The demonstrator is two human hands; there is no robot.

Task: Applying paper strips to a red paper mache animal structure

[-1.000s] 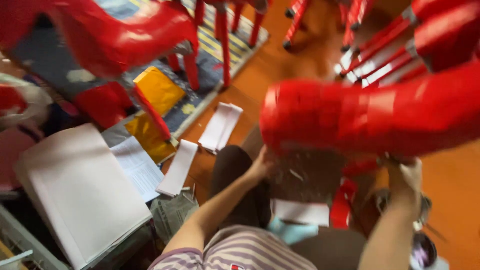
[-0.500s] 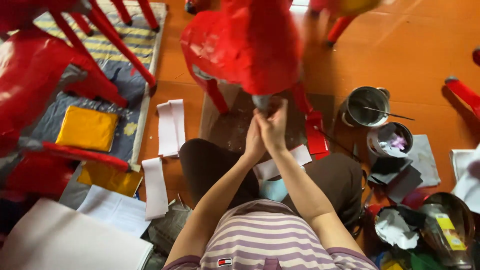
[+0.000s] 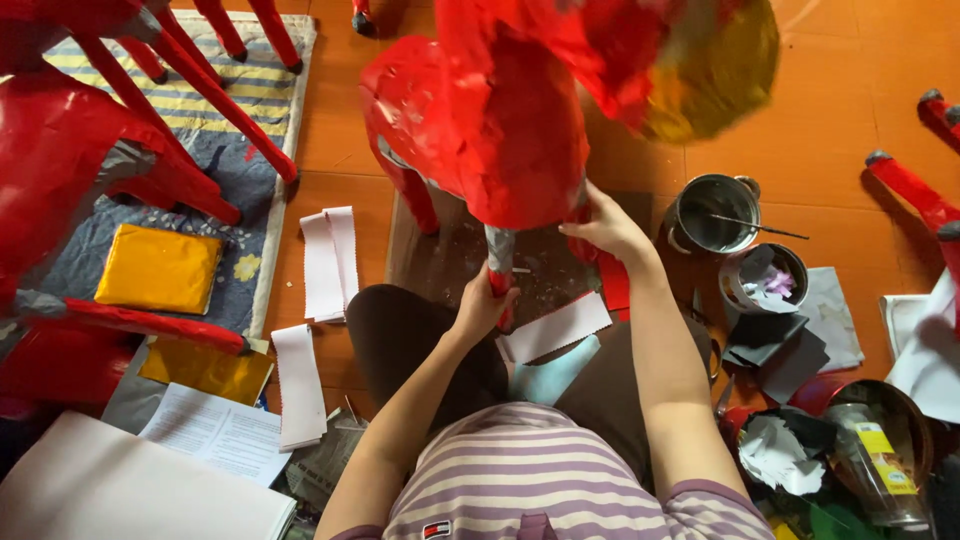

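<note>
The hands, joined half a second ago, have parted: the left hand (image 3: 483,305) grips a grey leg (image 3: 498,248) of the lumpy red papier-mâché figure (image 3: 490,120) at frame centre. The right hand (image 3: 608,225) clasps its far side, above white paper strips (image 3: 556,327).

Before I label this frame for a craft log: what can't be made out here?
All in the head view:
- Left hand: fingers wrapped behind the red figure's leg.
- Right hand: fingertips hidden under the red paper figure.
- Figure's top: blurred and cut by the upper edge.
- Metal pot: contents too dark.

Short-sleeved shirt (image 3: 540,470) striped purple and white, dark trousers (image 3: 400,340), bare forearms
</note>
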